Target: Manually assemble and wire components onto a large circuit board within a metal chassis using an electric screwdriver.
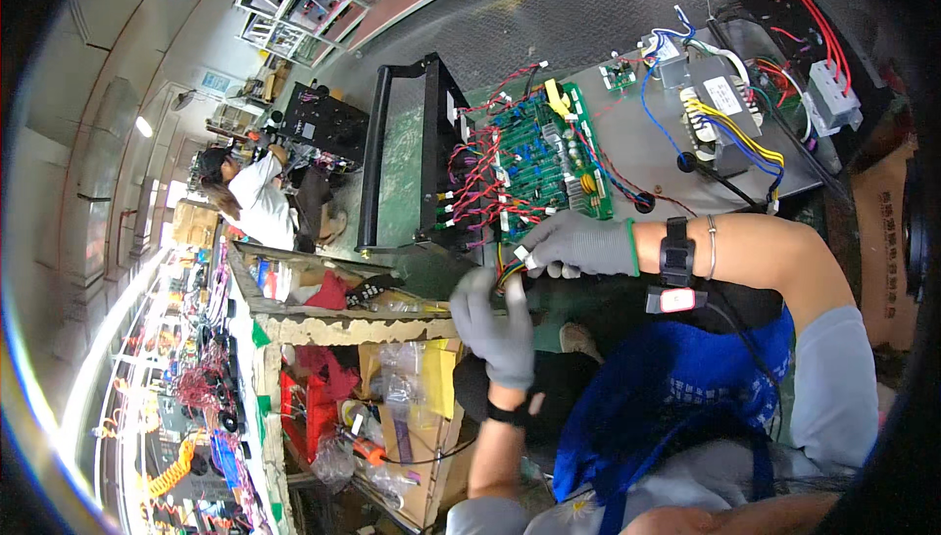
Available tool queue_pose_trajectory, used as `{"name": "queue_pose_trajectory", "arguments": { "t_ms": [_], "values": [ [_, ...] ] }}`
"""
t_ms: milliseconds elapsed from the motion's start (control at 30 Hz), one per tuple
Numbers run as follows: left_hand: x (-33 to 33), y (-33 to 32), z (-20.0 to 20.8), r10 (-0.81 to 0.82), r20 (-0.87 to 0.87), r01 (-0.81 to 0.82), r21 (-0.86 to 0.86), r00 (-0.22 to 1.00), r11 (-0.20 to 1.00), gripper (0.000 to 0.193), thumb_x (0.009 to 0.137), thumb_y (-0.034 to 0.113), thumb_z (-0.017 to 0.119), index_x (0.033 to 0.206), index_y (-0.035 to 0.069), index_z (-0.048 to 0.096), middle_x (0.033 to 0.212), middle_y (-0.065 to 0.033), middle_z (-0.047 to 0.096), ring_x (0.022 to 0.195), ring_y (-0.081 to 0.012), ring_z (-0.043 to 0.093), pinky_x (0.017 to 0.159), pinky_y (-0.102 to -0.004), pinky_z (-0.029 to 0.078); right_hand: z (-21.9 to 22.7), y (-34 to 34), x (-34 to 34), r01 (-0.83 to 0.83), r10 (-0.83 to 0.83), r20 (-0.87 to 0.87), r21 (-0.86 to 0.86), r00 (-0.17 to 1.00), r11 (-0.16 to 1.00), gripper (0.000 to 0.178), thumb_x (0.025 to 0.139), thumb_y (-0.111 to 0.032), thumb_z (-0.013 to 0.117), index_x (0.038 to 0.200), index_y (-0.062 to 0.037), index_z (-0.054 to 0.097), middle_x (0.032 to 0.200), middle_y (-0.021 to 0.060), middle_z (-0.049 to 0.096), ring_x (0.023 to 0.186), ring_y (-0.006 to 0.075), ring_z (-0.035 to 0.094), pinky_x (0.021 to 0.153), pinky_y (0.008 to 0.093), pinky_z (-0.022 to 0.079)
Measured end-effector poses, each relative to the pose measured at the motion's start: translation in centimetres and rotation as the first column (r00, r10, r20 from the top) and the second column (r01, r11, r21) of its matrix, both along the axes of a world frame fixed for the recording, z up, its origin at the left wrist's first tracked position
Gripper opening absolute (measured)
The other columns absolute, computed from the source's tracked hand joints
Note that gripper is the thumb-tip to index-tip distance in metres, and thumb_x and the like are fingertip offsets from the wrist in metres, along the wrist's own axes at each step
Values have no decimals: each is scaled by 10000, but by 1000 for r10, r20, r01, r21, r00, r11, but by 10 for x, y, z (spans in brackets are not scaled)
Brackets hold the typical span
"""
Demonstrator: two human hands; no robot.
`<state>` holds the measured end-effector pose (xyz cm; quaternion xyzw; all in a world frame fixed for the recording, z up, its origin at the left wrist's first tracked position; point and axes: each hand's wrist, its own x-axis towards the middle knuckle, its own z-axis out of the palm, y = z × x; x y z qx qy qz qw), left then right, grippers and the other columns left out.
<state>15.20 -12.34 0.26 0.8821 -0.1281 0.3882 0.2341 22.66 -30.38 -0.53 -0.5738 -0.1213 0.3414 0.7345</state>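
My right hand (pixel 580 245), in a grey knit glove, pinches a small white wire connector (pixel 522 255) at the lower edge of a green circuit board (pixel 534 158). Just below and to the left, my left hand (pixel 493 327), gloved too, curls its fingers round a bundle of yellow, red and green wires (pixel 507 270) that runs to that connector. Part of the bundle is hidden by the fingers. Many red, blue and purple leads join the board to the black front panel (pixel 439 143) with its long black handle (pixel 374 158).
On the metal base plate (pixel 627 128) sits a transformer (pixel 720 104) with yellow and blue leads. A wooden-edged shelf (pixel 363 327) with bags and a red bin (pixel 309 417) stands close to my left arm. Another person (pixel 265 197) sits farther off at the left.
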Motion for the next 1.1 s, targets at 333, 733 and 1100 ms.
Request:
{"name": "queue_pose_trajectory", "arguments": {
  "t_ms": [333, 733, 1100],
  "values": [
    [-22, -43, -25, -439, -321, -101, -885, 839, 455, 446, 1051, 437, 475, 1157, 19, 587, 946, -20, 594, 855, -110, 548, 746, -286, 444, 2, 23, -17, 88, -103, 350, 59, 931, 994, 225, 908, -110, 570, 1087, -24, 677, 743, 32, 628, 567, 84, 561, 508, 270, 461],
    [62, -11, -31, 97, -320, -145, -128, 942, 981, 348, 948, 255, 653, 708, 6, 616, 614, -83, 579, 500, -245, 479, 497, -397, 365, -2, -21, 8, 259, -172, 431, -150, 886, 954, 330, 888, -127, 565, 1181, 6, 635, 738, 132, 681, 605, 200, 667, 605, 358, 540],
    [89, -25, -18, 492, -345, -375, 353, 799, 857, 312, 915, 313, 619, 764, 41, 637, 742, -235, 635, 703, -461, 627, 581, -541, 462, -11, -33, 11, 288, 166, 720, -463, 674, 839, 333, 899, -243, 557, 1178, -81, 638, 882, 168, 698, 828, 328, 702, 756, 462, 534]
  ]
}}
